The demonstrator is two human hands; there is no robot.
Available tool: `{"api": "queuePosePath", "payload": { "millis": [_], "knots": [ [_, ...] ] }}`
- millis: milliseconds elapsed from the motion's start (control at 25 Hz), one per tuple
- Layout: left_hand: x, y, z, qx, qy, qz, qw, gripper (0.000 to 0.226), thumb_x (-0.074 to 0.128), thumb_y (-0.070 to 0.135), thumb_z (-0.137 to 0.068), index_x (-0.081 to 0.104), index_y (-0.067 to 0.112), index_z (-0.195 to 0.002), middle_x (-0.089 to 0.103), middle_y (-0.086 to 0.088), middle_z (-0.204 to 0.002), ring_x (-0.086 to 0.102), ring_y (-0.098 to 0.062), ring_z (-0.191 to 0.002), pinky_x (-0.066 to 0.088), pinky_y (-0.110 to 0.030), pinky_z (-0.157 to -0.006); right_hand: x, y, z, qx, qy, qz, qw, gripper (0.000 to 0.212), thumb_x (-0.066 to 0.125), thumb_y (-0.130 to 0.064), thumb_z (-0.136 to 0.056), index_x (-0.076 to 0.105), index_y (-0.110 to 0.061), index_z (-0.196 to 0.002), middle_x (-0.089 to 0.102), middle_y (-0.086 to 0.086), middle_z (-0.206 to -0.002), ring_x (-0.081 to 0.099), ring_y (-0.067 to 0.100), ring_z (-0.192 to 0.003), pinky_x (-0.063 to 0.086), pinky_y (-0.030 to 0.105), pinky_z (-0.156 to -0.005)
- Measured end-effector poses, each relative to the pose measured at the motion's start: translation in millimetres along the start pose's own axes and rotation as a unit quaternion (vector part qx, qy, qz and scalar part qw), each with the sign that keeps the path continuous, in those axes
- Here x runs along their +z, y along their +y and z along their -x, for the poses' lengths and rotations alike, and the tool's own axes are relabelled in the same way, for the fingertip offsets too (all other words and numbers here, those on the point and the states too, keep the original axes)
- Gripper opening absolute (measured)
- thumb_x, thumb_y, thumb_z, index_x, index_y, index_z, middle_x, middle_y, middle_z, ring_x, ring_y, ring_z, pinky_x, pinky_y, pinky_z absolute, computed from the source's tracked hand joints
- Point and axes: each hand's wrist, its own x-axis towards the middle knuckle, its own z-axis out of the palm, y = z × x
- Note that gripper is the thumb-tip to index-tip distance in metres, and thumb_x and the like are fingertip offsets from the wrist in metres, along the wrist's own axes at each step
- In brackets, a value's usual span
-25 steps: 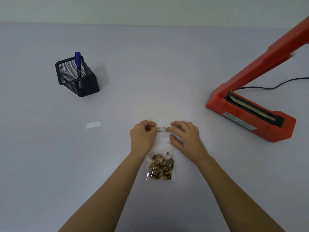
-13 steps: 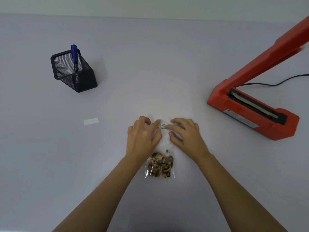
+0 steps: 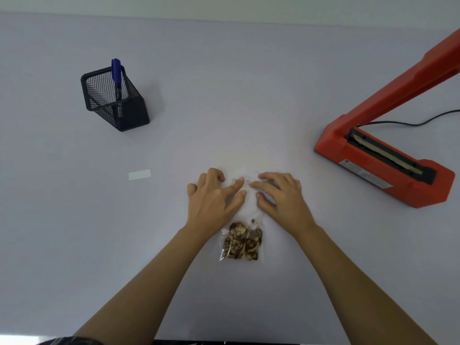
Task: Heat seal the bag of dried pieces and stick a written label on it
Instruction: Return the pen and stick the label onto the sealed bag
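A clear plastic bag (image 3: pixel 250 210) lies flat on the table, with brown dried pieces (image 3: pixel 242 241) bunched at its near end. A small written label (image 3: pixel 246 182) sits on the bag's far part. My left hand (image 3: pixel 215 199) rests flat on the bag, its index fingertip pressing the label's left half. My right hand (image 3: pixel 280 195) lies flat beside it, fingers on the label's right end. Neither hand grips anything. Both hands hide much of the bag's upper half.
A red heat sealer (image 3: pixel 383 158) stands at the right with its arm raised and a black cable behind. A black mesh holder (image 3: pixel 114 100) with a blue pen (image 3: pixel 116 70) stands at the far left. A white paper strip (image 3: pixel 140 174) lies left of the hands.
My left hand has opened from a pinch at the label's left end to a flat press, its index finger sliding over the label. My right hand stays on the label's right end.
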Motion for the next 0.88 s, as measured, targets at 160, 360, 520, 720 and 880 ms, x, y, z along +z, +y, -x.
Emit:
{"api": "queuePosePath", "payload": {
  "millis": [160, 360, 520, 720, 880],
  "knots": [
    [4.0, -5.4, 2.7, 0.024, 0.012, -0.056, 0.998, 0.042, 0.035, 0.058, -0.086, 0.065, 0.042, -0.111, 0.052, -0.001, -0.101, 0.052, -0.019, -0.085, 0.025, -0.032, -0.068, -0.4, -0.2, 0.2, 0.0, -0.001, -0.001, 1.0, 0.027, 0.053, -0.029, -0.085, 0.064, -0.028, -0.109, 0.059, -0.002, -0.116, 0.043, 0.014, -0.109, 0.03, 0.031, -0.09],
    [3.5, -7.0, 3.3, 0.005, 0.005, -0.029, 1.0, 0.044, 0.033, 0.057, -0.087, 0.063, 0.041, -0.115, 0.05, -0.002, -0.104, 0.051, -0.02, -0.09, 0.027, -0.033, -0.071, -0.3, -0.1, 0.5, 0.002, -0.001, -0.001, 1.0, 0.027, 0.052, -0.03, -0.085, 0.064, -0.027, -0.109, 0.059, -0.002, -0.116, 0.043, 0.013, -0.109, 0.029, 0.031, -0.09],
    [4.1, -8.0, 3.7, -0.001, 0.01, -0.014, 1.0, 0.044, 0.032, 0.056, -0.087, 0.064, 0.042, -0.115, 0.05, -0.002, -0.105, 0.05, -0.021, -0.093, 0.027, -0.033, -0.072, 0.2, 1.2, 1.0, -0.001, 0.003, 0.002, 1.0, 0.027, 0.053, -0.029, -0.085, 0.064, -0.027, -0.109, 0.059, -0.002, -0.116, 0.043, 0.013, -0.109, 0.03, 0.032, -0.09],
    [5.1, -10.3, 1.3, 0.006, 0.028, -0.013, 1.0, 0.041, 0.035, 0.053, -0.087, 0.066, 0.041, -0.112, 0.052, -0.003, -0.102, 0.054, -0.021, -0.09, 0.03, -0.035, -0.07, 0.2, 2.0, 0.7, 0.002, 0.004, 0.005, 1.0, 0.027, 0.053, -0.029, -0.084, 0.064, -0.027, -0.109, 0.059, -0.002, -0.117, 0.044, 0.013, -0.109, 0.03, 0.031, -0.091],
    [6.9, -12.0, 3.6, 0.011, 0.033, -0.011, 0.999, 0.04, 0.037, 0.052, -0.088, 0.067, 0.04, -0.111, 0.052, -0.002, -0.098, 0.054, -0.02, -0.087, 0.032, -0.036, -0.07, -0.7, 2.2, 0.7, -0.002, 0.003, 0.007, 1.0, 0.027, 0.053, -0.029, -0.085, 0.064, -0.027, -0.11, 0.059, -0.001, -0.117, 0.044, 0.013, -0.11, 0.031, 0.031, -0.092]
  ]
}}
